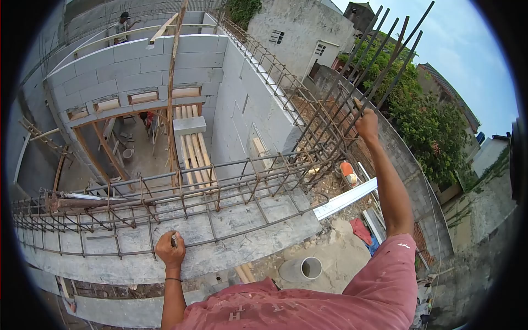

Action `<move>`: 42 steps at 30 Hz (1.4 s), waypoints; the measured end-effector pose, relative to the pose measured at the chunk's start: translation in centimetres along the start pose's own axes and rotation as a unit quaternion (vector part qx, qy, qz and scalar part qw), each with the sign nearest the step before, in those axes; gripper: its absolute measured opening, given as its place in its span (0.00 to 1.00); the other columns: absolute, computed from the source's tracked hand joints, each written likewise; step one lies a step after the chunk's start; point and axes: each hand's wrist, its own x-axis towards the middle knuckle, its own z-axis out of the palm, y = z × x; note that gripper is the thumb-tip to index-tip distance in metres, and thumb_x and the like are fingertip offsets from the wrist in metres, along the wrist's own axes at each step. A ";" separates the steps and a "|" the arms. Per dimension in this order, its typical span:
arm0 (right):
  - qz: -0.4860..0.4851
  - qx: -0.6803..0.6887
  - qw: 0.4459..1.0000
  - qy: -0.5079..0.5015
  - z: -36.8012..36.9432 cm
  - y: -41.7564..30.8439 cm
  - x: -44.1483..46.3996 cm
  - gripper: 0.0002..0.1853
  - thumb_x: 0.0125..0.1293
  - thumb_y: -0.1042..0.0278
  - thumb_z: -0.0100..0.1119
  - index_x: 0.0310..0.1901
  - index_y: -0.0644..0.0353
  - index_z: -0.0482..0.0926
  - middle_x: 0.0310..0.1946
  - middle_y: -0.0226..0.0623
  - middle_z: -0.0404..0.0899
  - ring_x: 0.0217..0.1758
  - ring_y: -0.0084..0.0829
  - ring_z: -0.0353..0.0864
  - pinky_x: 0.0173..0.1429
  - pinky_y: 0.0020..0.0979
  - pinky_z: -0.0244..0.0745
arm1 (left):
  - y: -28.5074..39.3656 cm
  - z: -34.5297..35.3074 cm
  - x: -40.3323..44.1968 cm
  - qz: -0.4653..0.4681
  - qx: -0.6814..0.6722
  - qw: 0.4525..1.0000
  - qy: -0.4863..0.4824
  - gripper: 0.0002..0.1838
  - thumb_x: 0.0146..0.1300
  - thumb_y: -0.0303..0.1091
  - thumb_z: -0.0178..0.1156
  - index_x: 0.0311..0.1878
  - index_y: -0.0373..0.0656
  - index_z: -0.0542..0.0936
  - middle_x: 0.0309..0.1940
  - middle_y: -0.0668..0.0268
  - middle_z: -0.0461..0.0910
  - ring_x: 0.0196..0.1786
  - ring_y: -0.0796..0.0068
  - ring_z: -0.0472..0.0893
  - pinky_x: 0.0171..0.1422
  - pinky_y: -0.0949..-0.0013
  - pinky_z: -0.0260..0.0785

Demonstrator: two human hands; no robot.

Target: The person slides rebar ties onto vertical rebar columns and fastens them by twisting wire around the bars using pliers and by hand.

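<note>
Near the left hand point(170, 249), the rebar cage point(214, 208) is dull, ribbed brown metal over a slab point(242, 239) of matt, blotchy grey concrete. Beyond that hand, the planks point(193, 151) are pale bare wood and the block wall point(104, 71) looks matt grey. Below the right hand point(367, 123), the white strip point(346, 199) looks smooth, and the sleeve point(385, 264) is matt pink cloth.

Lighting: bright, diffuse daylight; open sky point(467, 47) at upper R of my view. Shadows soft, low contrast. Room interior point(137, 157): dimmer. Optics: heavy fisheye dist.; straight lines bow near edges, corners black. Focus: rebar cage point(218, 201) approx. sharp; far bldg. point(294, 41) sl. soft.
</note>
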 end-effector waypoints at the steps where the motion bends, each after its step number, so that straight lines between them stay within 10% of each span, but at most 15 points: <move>1: -0.002 0.002 1.000 -0.002 0.3 0.6 0.2 0.26 0.65 0.65 0.70 0.65 0.53 0.81 0.52 0.55 0.85 0.56 0.51 0.86 0.56 0.40 0.79 | 0.0 -0.1 -0.3 -0.002 0.003 1.000 0.000 0.05 0.64 0.30 0.65 0.34 0.40 0.84 0.19 0.63 0.75 0.17 0.69 0.70 0.23 0.65 0.61; 3: -0.079 -0.123 0.977 -0.156 0.0 1.5 0.5 0.25 0.66 0.65 0.70 0.65 0.53 0.82 0.52 0.55 0.85 0.56 0.52 0.86 0.55 0.38 0.79 | -0.1 0.1 0.0 0.008 -0.008 1.000 0.014 0.05 0.64 0.30 0.65 0.34 0.40 0.84 0.20 0.63 0.75 0.17 0.70 0.70 0.23 0.65 0.61; 7: 0.089 -0.002 0.991 -0.101 -1.0 -1.0 0.0 0.25 0.65 0.66 0.70 0.64 0.56 0.82 0.53 0.58 0.84 0.60 0.55 0.83 0.60 0.40 0.78 | 0.1 0.1 0.0 -0.037 -0.002 0.999 -0.029 0.03 0.61 0.29 0.66 0.34 0.41 0.84 0.22 0.59 0.78 0.21 0.61 0.76 0.26 0.60 0.67; 12: -0.058 -0.056 0.981 -0.174 1.2 2.9 -1.0 0.27 0.68 0.65 0.67 0.67 0.62 0.78 0.57 0.55 0.84 0.63 0.51 0.83 0.63 0.38 0.77 | 0.3 -0.2 -0.1 -0.019 -0.003 1.000 -0.005 0.04 0.61 0.30 0.66 0.33 0.40 0.83 0.23 0.59 0.79 0.21 0.59 0.76 0.27 0.59 0.67; 15: 0.104 -0.063 0.984 -0.127 0.1 0.3 -0.3 0.23 0.68 0.66 0.65 0.62 0.64 0.81 0.54 0.57 0.85 0.60 0.51 0.84 0.61 0.40 0.78 | 0.4 -0.2 0.2 0.004 -0.004 1.000 0.009 0.05 0.64 0.30 0.65 0.33 0.40 0.84 0.20 0.62 0.76 0.18 0.66 0.72 0.24 0.63 0.63; 19: 0.052 -0.059 0.985 -0.154 -0.4 -0.3 -0.8 0.20 0.61 0.79 0.57 0.56 0.62 0.85 0.46 0.66 0.82 0.54 0.61 0.82 0.57 0.48 0.78 | 0.3 -0.4 0.3 0.026 -0.006 1.000 0.007 0.05 0.64 0.29 0.65 0.33 0.40 0.84 0.19 0.62 0.76 0.18 0.66 0.72 0.25 0.63 0.63; 25: -0.012 -0.013 0.996 0.084 -4.6 -4.6 -7.6 0.22 0.71 0.77 0.59 0.66 0.52 0.81 0.46 0.57 0.85 0.44 0.51 0.89 0.47 0.40 0.81 | 0.1 0.0 -0.1 -0.019 0.003 1.000 -0.011 0.04 0.62 0.30 0.66 0.33 0.41 0.83 0.24 0.59 0.80 0.23 0.57 0.79 0.29 0.58 0.70; 32: 0.046 -0.023 0.999 0.002 -5.8 -0.5 -15.2 0.26 0.71 0.78 0.59 0.70 0.53 0.77 0.37 0.55 0.86 0.27 0.36 0.82 0.35 0.34 0.75 | 0.3 -0.4 -0.4 0.000 -0.009 1.000 -0.015 0.05 0.64 0.30 0.65 0.34 0.39 0.84 0.20 0.61 0.77 0.19 0.64 0.73 0.25 0.62 0.64; 39: -0.094 -0.048 0.992 0.071 -6.2 1.2 -15.6 0.25 0.71 0.77 0.60 0.69 0.58 0.77 0.36 0.57 0.85 0.32 0.47 0.86 0.37 0.37 0.77 | -0.1 -0.3 -0.7 -0.005 -0.013 1.000 -0.022 0.05 0.64 0.30 0.65 0.33 0.39 0.83 0.21 0.61 0.76 0.19 0.63 0.72 0.25 0.61 0.64; 42: 0.015 -0.021 0.997 0.070 -7.4 -3.2 -17.0 0.20 0.71 0.77 0.60 0.64 0.60 0.80 0.41 0.57 0.87 0.41 0.52 0.89 0.44 0.40 0.80 | 0.0 0.1 -0.1 -0.008 -0.020 1.000 -0.013 0.05 0.63 0.30 0.65 0.33 0.39 0.83 0.21 0.61 0.76 0.19 0.62 0.72 0.26 0.60 0.64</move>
